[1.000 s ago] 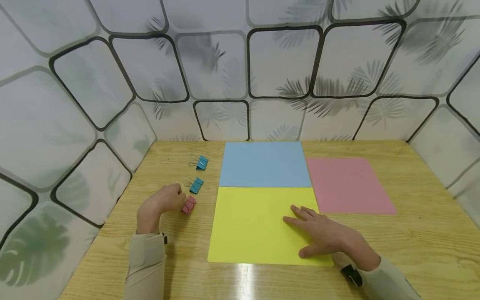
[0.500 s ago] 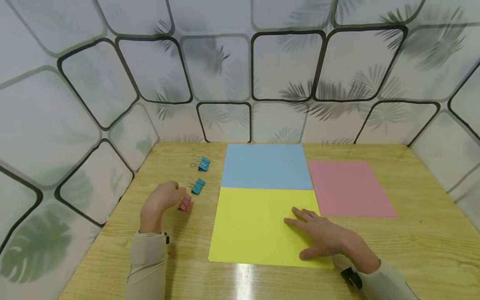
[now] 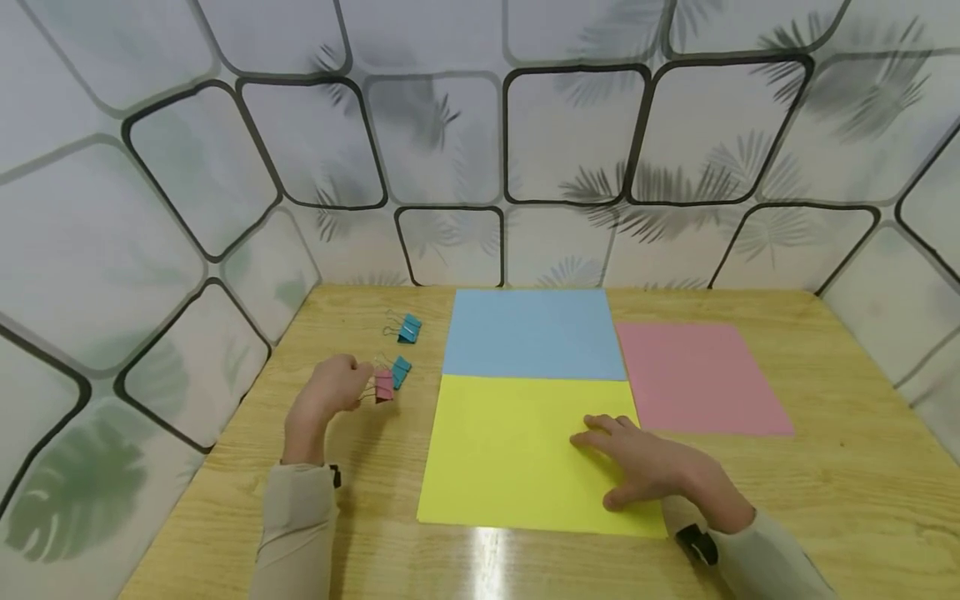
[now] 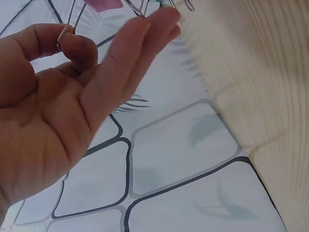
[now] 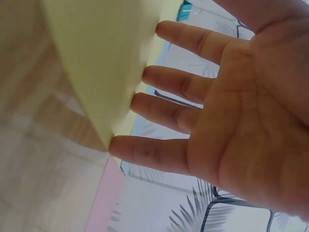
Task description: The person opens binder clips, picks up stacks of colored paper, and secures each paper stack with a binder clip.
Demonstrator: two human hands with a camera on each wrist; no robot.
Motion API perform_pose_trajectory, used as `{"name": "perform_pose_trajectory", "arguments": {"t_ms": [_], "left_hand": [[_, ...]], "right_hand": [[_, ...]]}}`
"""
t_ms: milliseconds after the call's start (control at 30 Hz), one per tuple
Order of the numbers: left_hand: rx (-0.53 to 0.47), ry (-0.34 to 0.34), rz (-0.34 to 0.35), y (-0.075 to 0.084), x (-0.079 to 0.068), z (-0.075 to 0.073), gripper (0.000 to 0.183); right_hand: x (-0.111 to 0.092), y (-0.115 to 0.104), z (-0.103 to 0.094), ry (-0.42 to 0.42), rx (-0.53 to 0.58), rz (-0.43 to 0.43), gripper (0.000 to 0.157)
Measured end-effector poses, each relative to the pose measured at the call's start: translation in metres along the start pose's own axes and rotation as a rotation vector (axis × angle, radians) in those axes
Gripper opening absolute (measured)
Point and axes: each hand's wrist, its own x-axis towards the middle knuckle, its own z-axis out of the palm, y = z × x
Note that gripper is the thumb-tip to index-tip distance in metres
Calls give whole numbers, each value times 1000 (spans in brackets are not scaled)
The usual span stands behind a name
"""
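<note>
My left hand [image 3: 330, 396] pinches a pink binder clip [image 3: 384, 386] above the table's left part. In the left wrist view, thumb and forefinger hold a wire handle, with the pink body [image 4: 104, 4] at the top edge. Just behind it in the head view is a teal binder clip [image 3: 402, 369], partly hidden. Farther back lies a second teal binder clip [image 3: 409, 328]. My right hand [image 3: 656, 468] rests with spread fingers on a yellow sheet [image 3: 502, 450]; its fingertips touch the paper in the right wrist view.
A blue sheet [image 3: 532, 333] lies directly behind the yellow one. To the right is a pink sheet [image 3: 701, 379], beside both. The wooden table [image 3: 847, 500] ends at a patterned wall covering [image 3: 570, 133] at the back and sides.
The pink binder clip has turned and shifted up and slightly right, overlapping the nearer teal clip in view. My left hand stays close to its spot; the right hand has barely moved.
</note>
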Motion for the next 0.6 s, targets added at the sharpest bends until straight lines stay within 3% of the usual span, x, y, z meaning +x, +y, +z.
{"name": "perform_pose_trajectory", "arguments": {"t_ms": [133, 467, 600], "left_hand": [[-82, 0, 9, 0, 1, 3, 30], [-384, -55, 128, -8, 8, 5, 23], [-486, -68, 142, -9, 12, 5, 30]], "right_hand": [[7, 0, -3, -8, -13, 25, 68], [12, 2, -4, -8, -4, 47, 66], [12, 1, -5, 8, 6, 57, 67]]}}
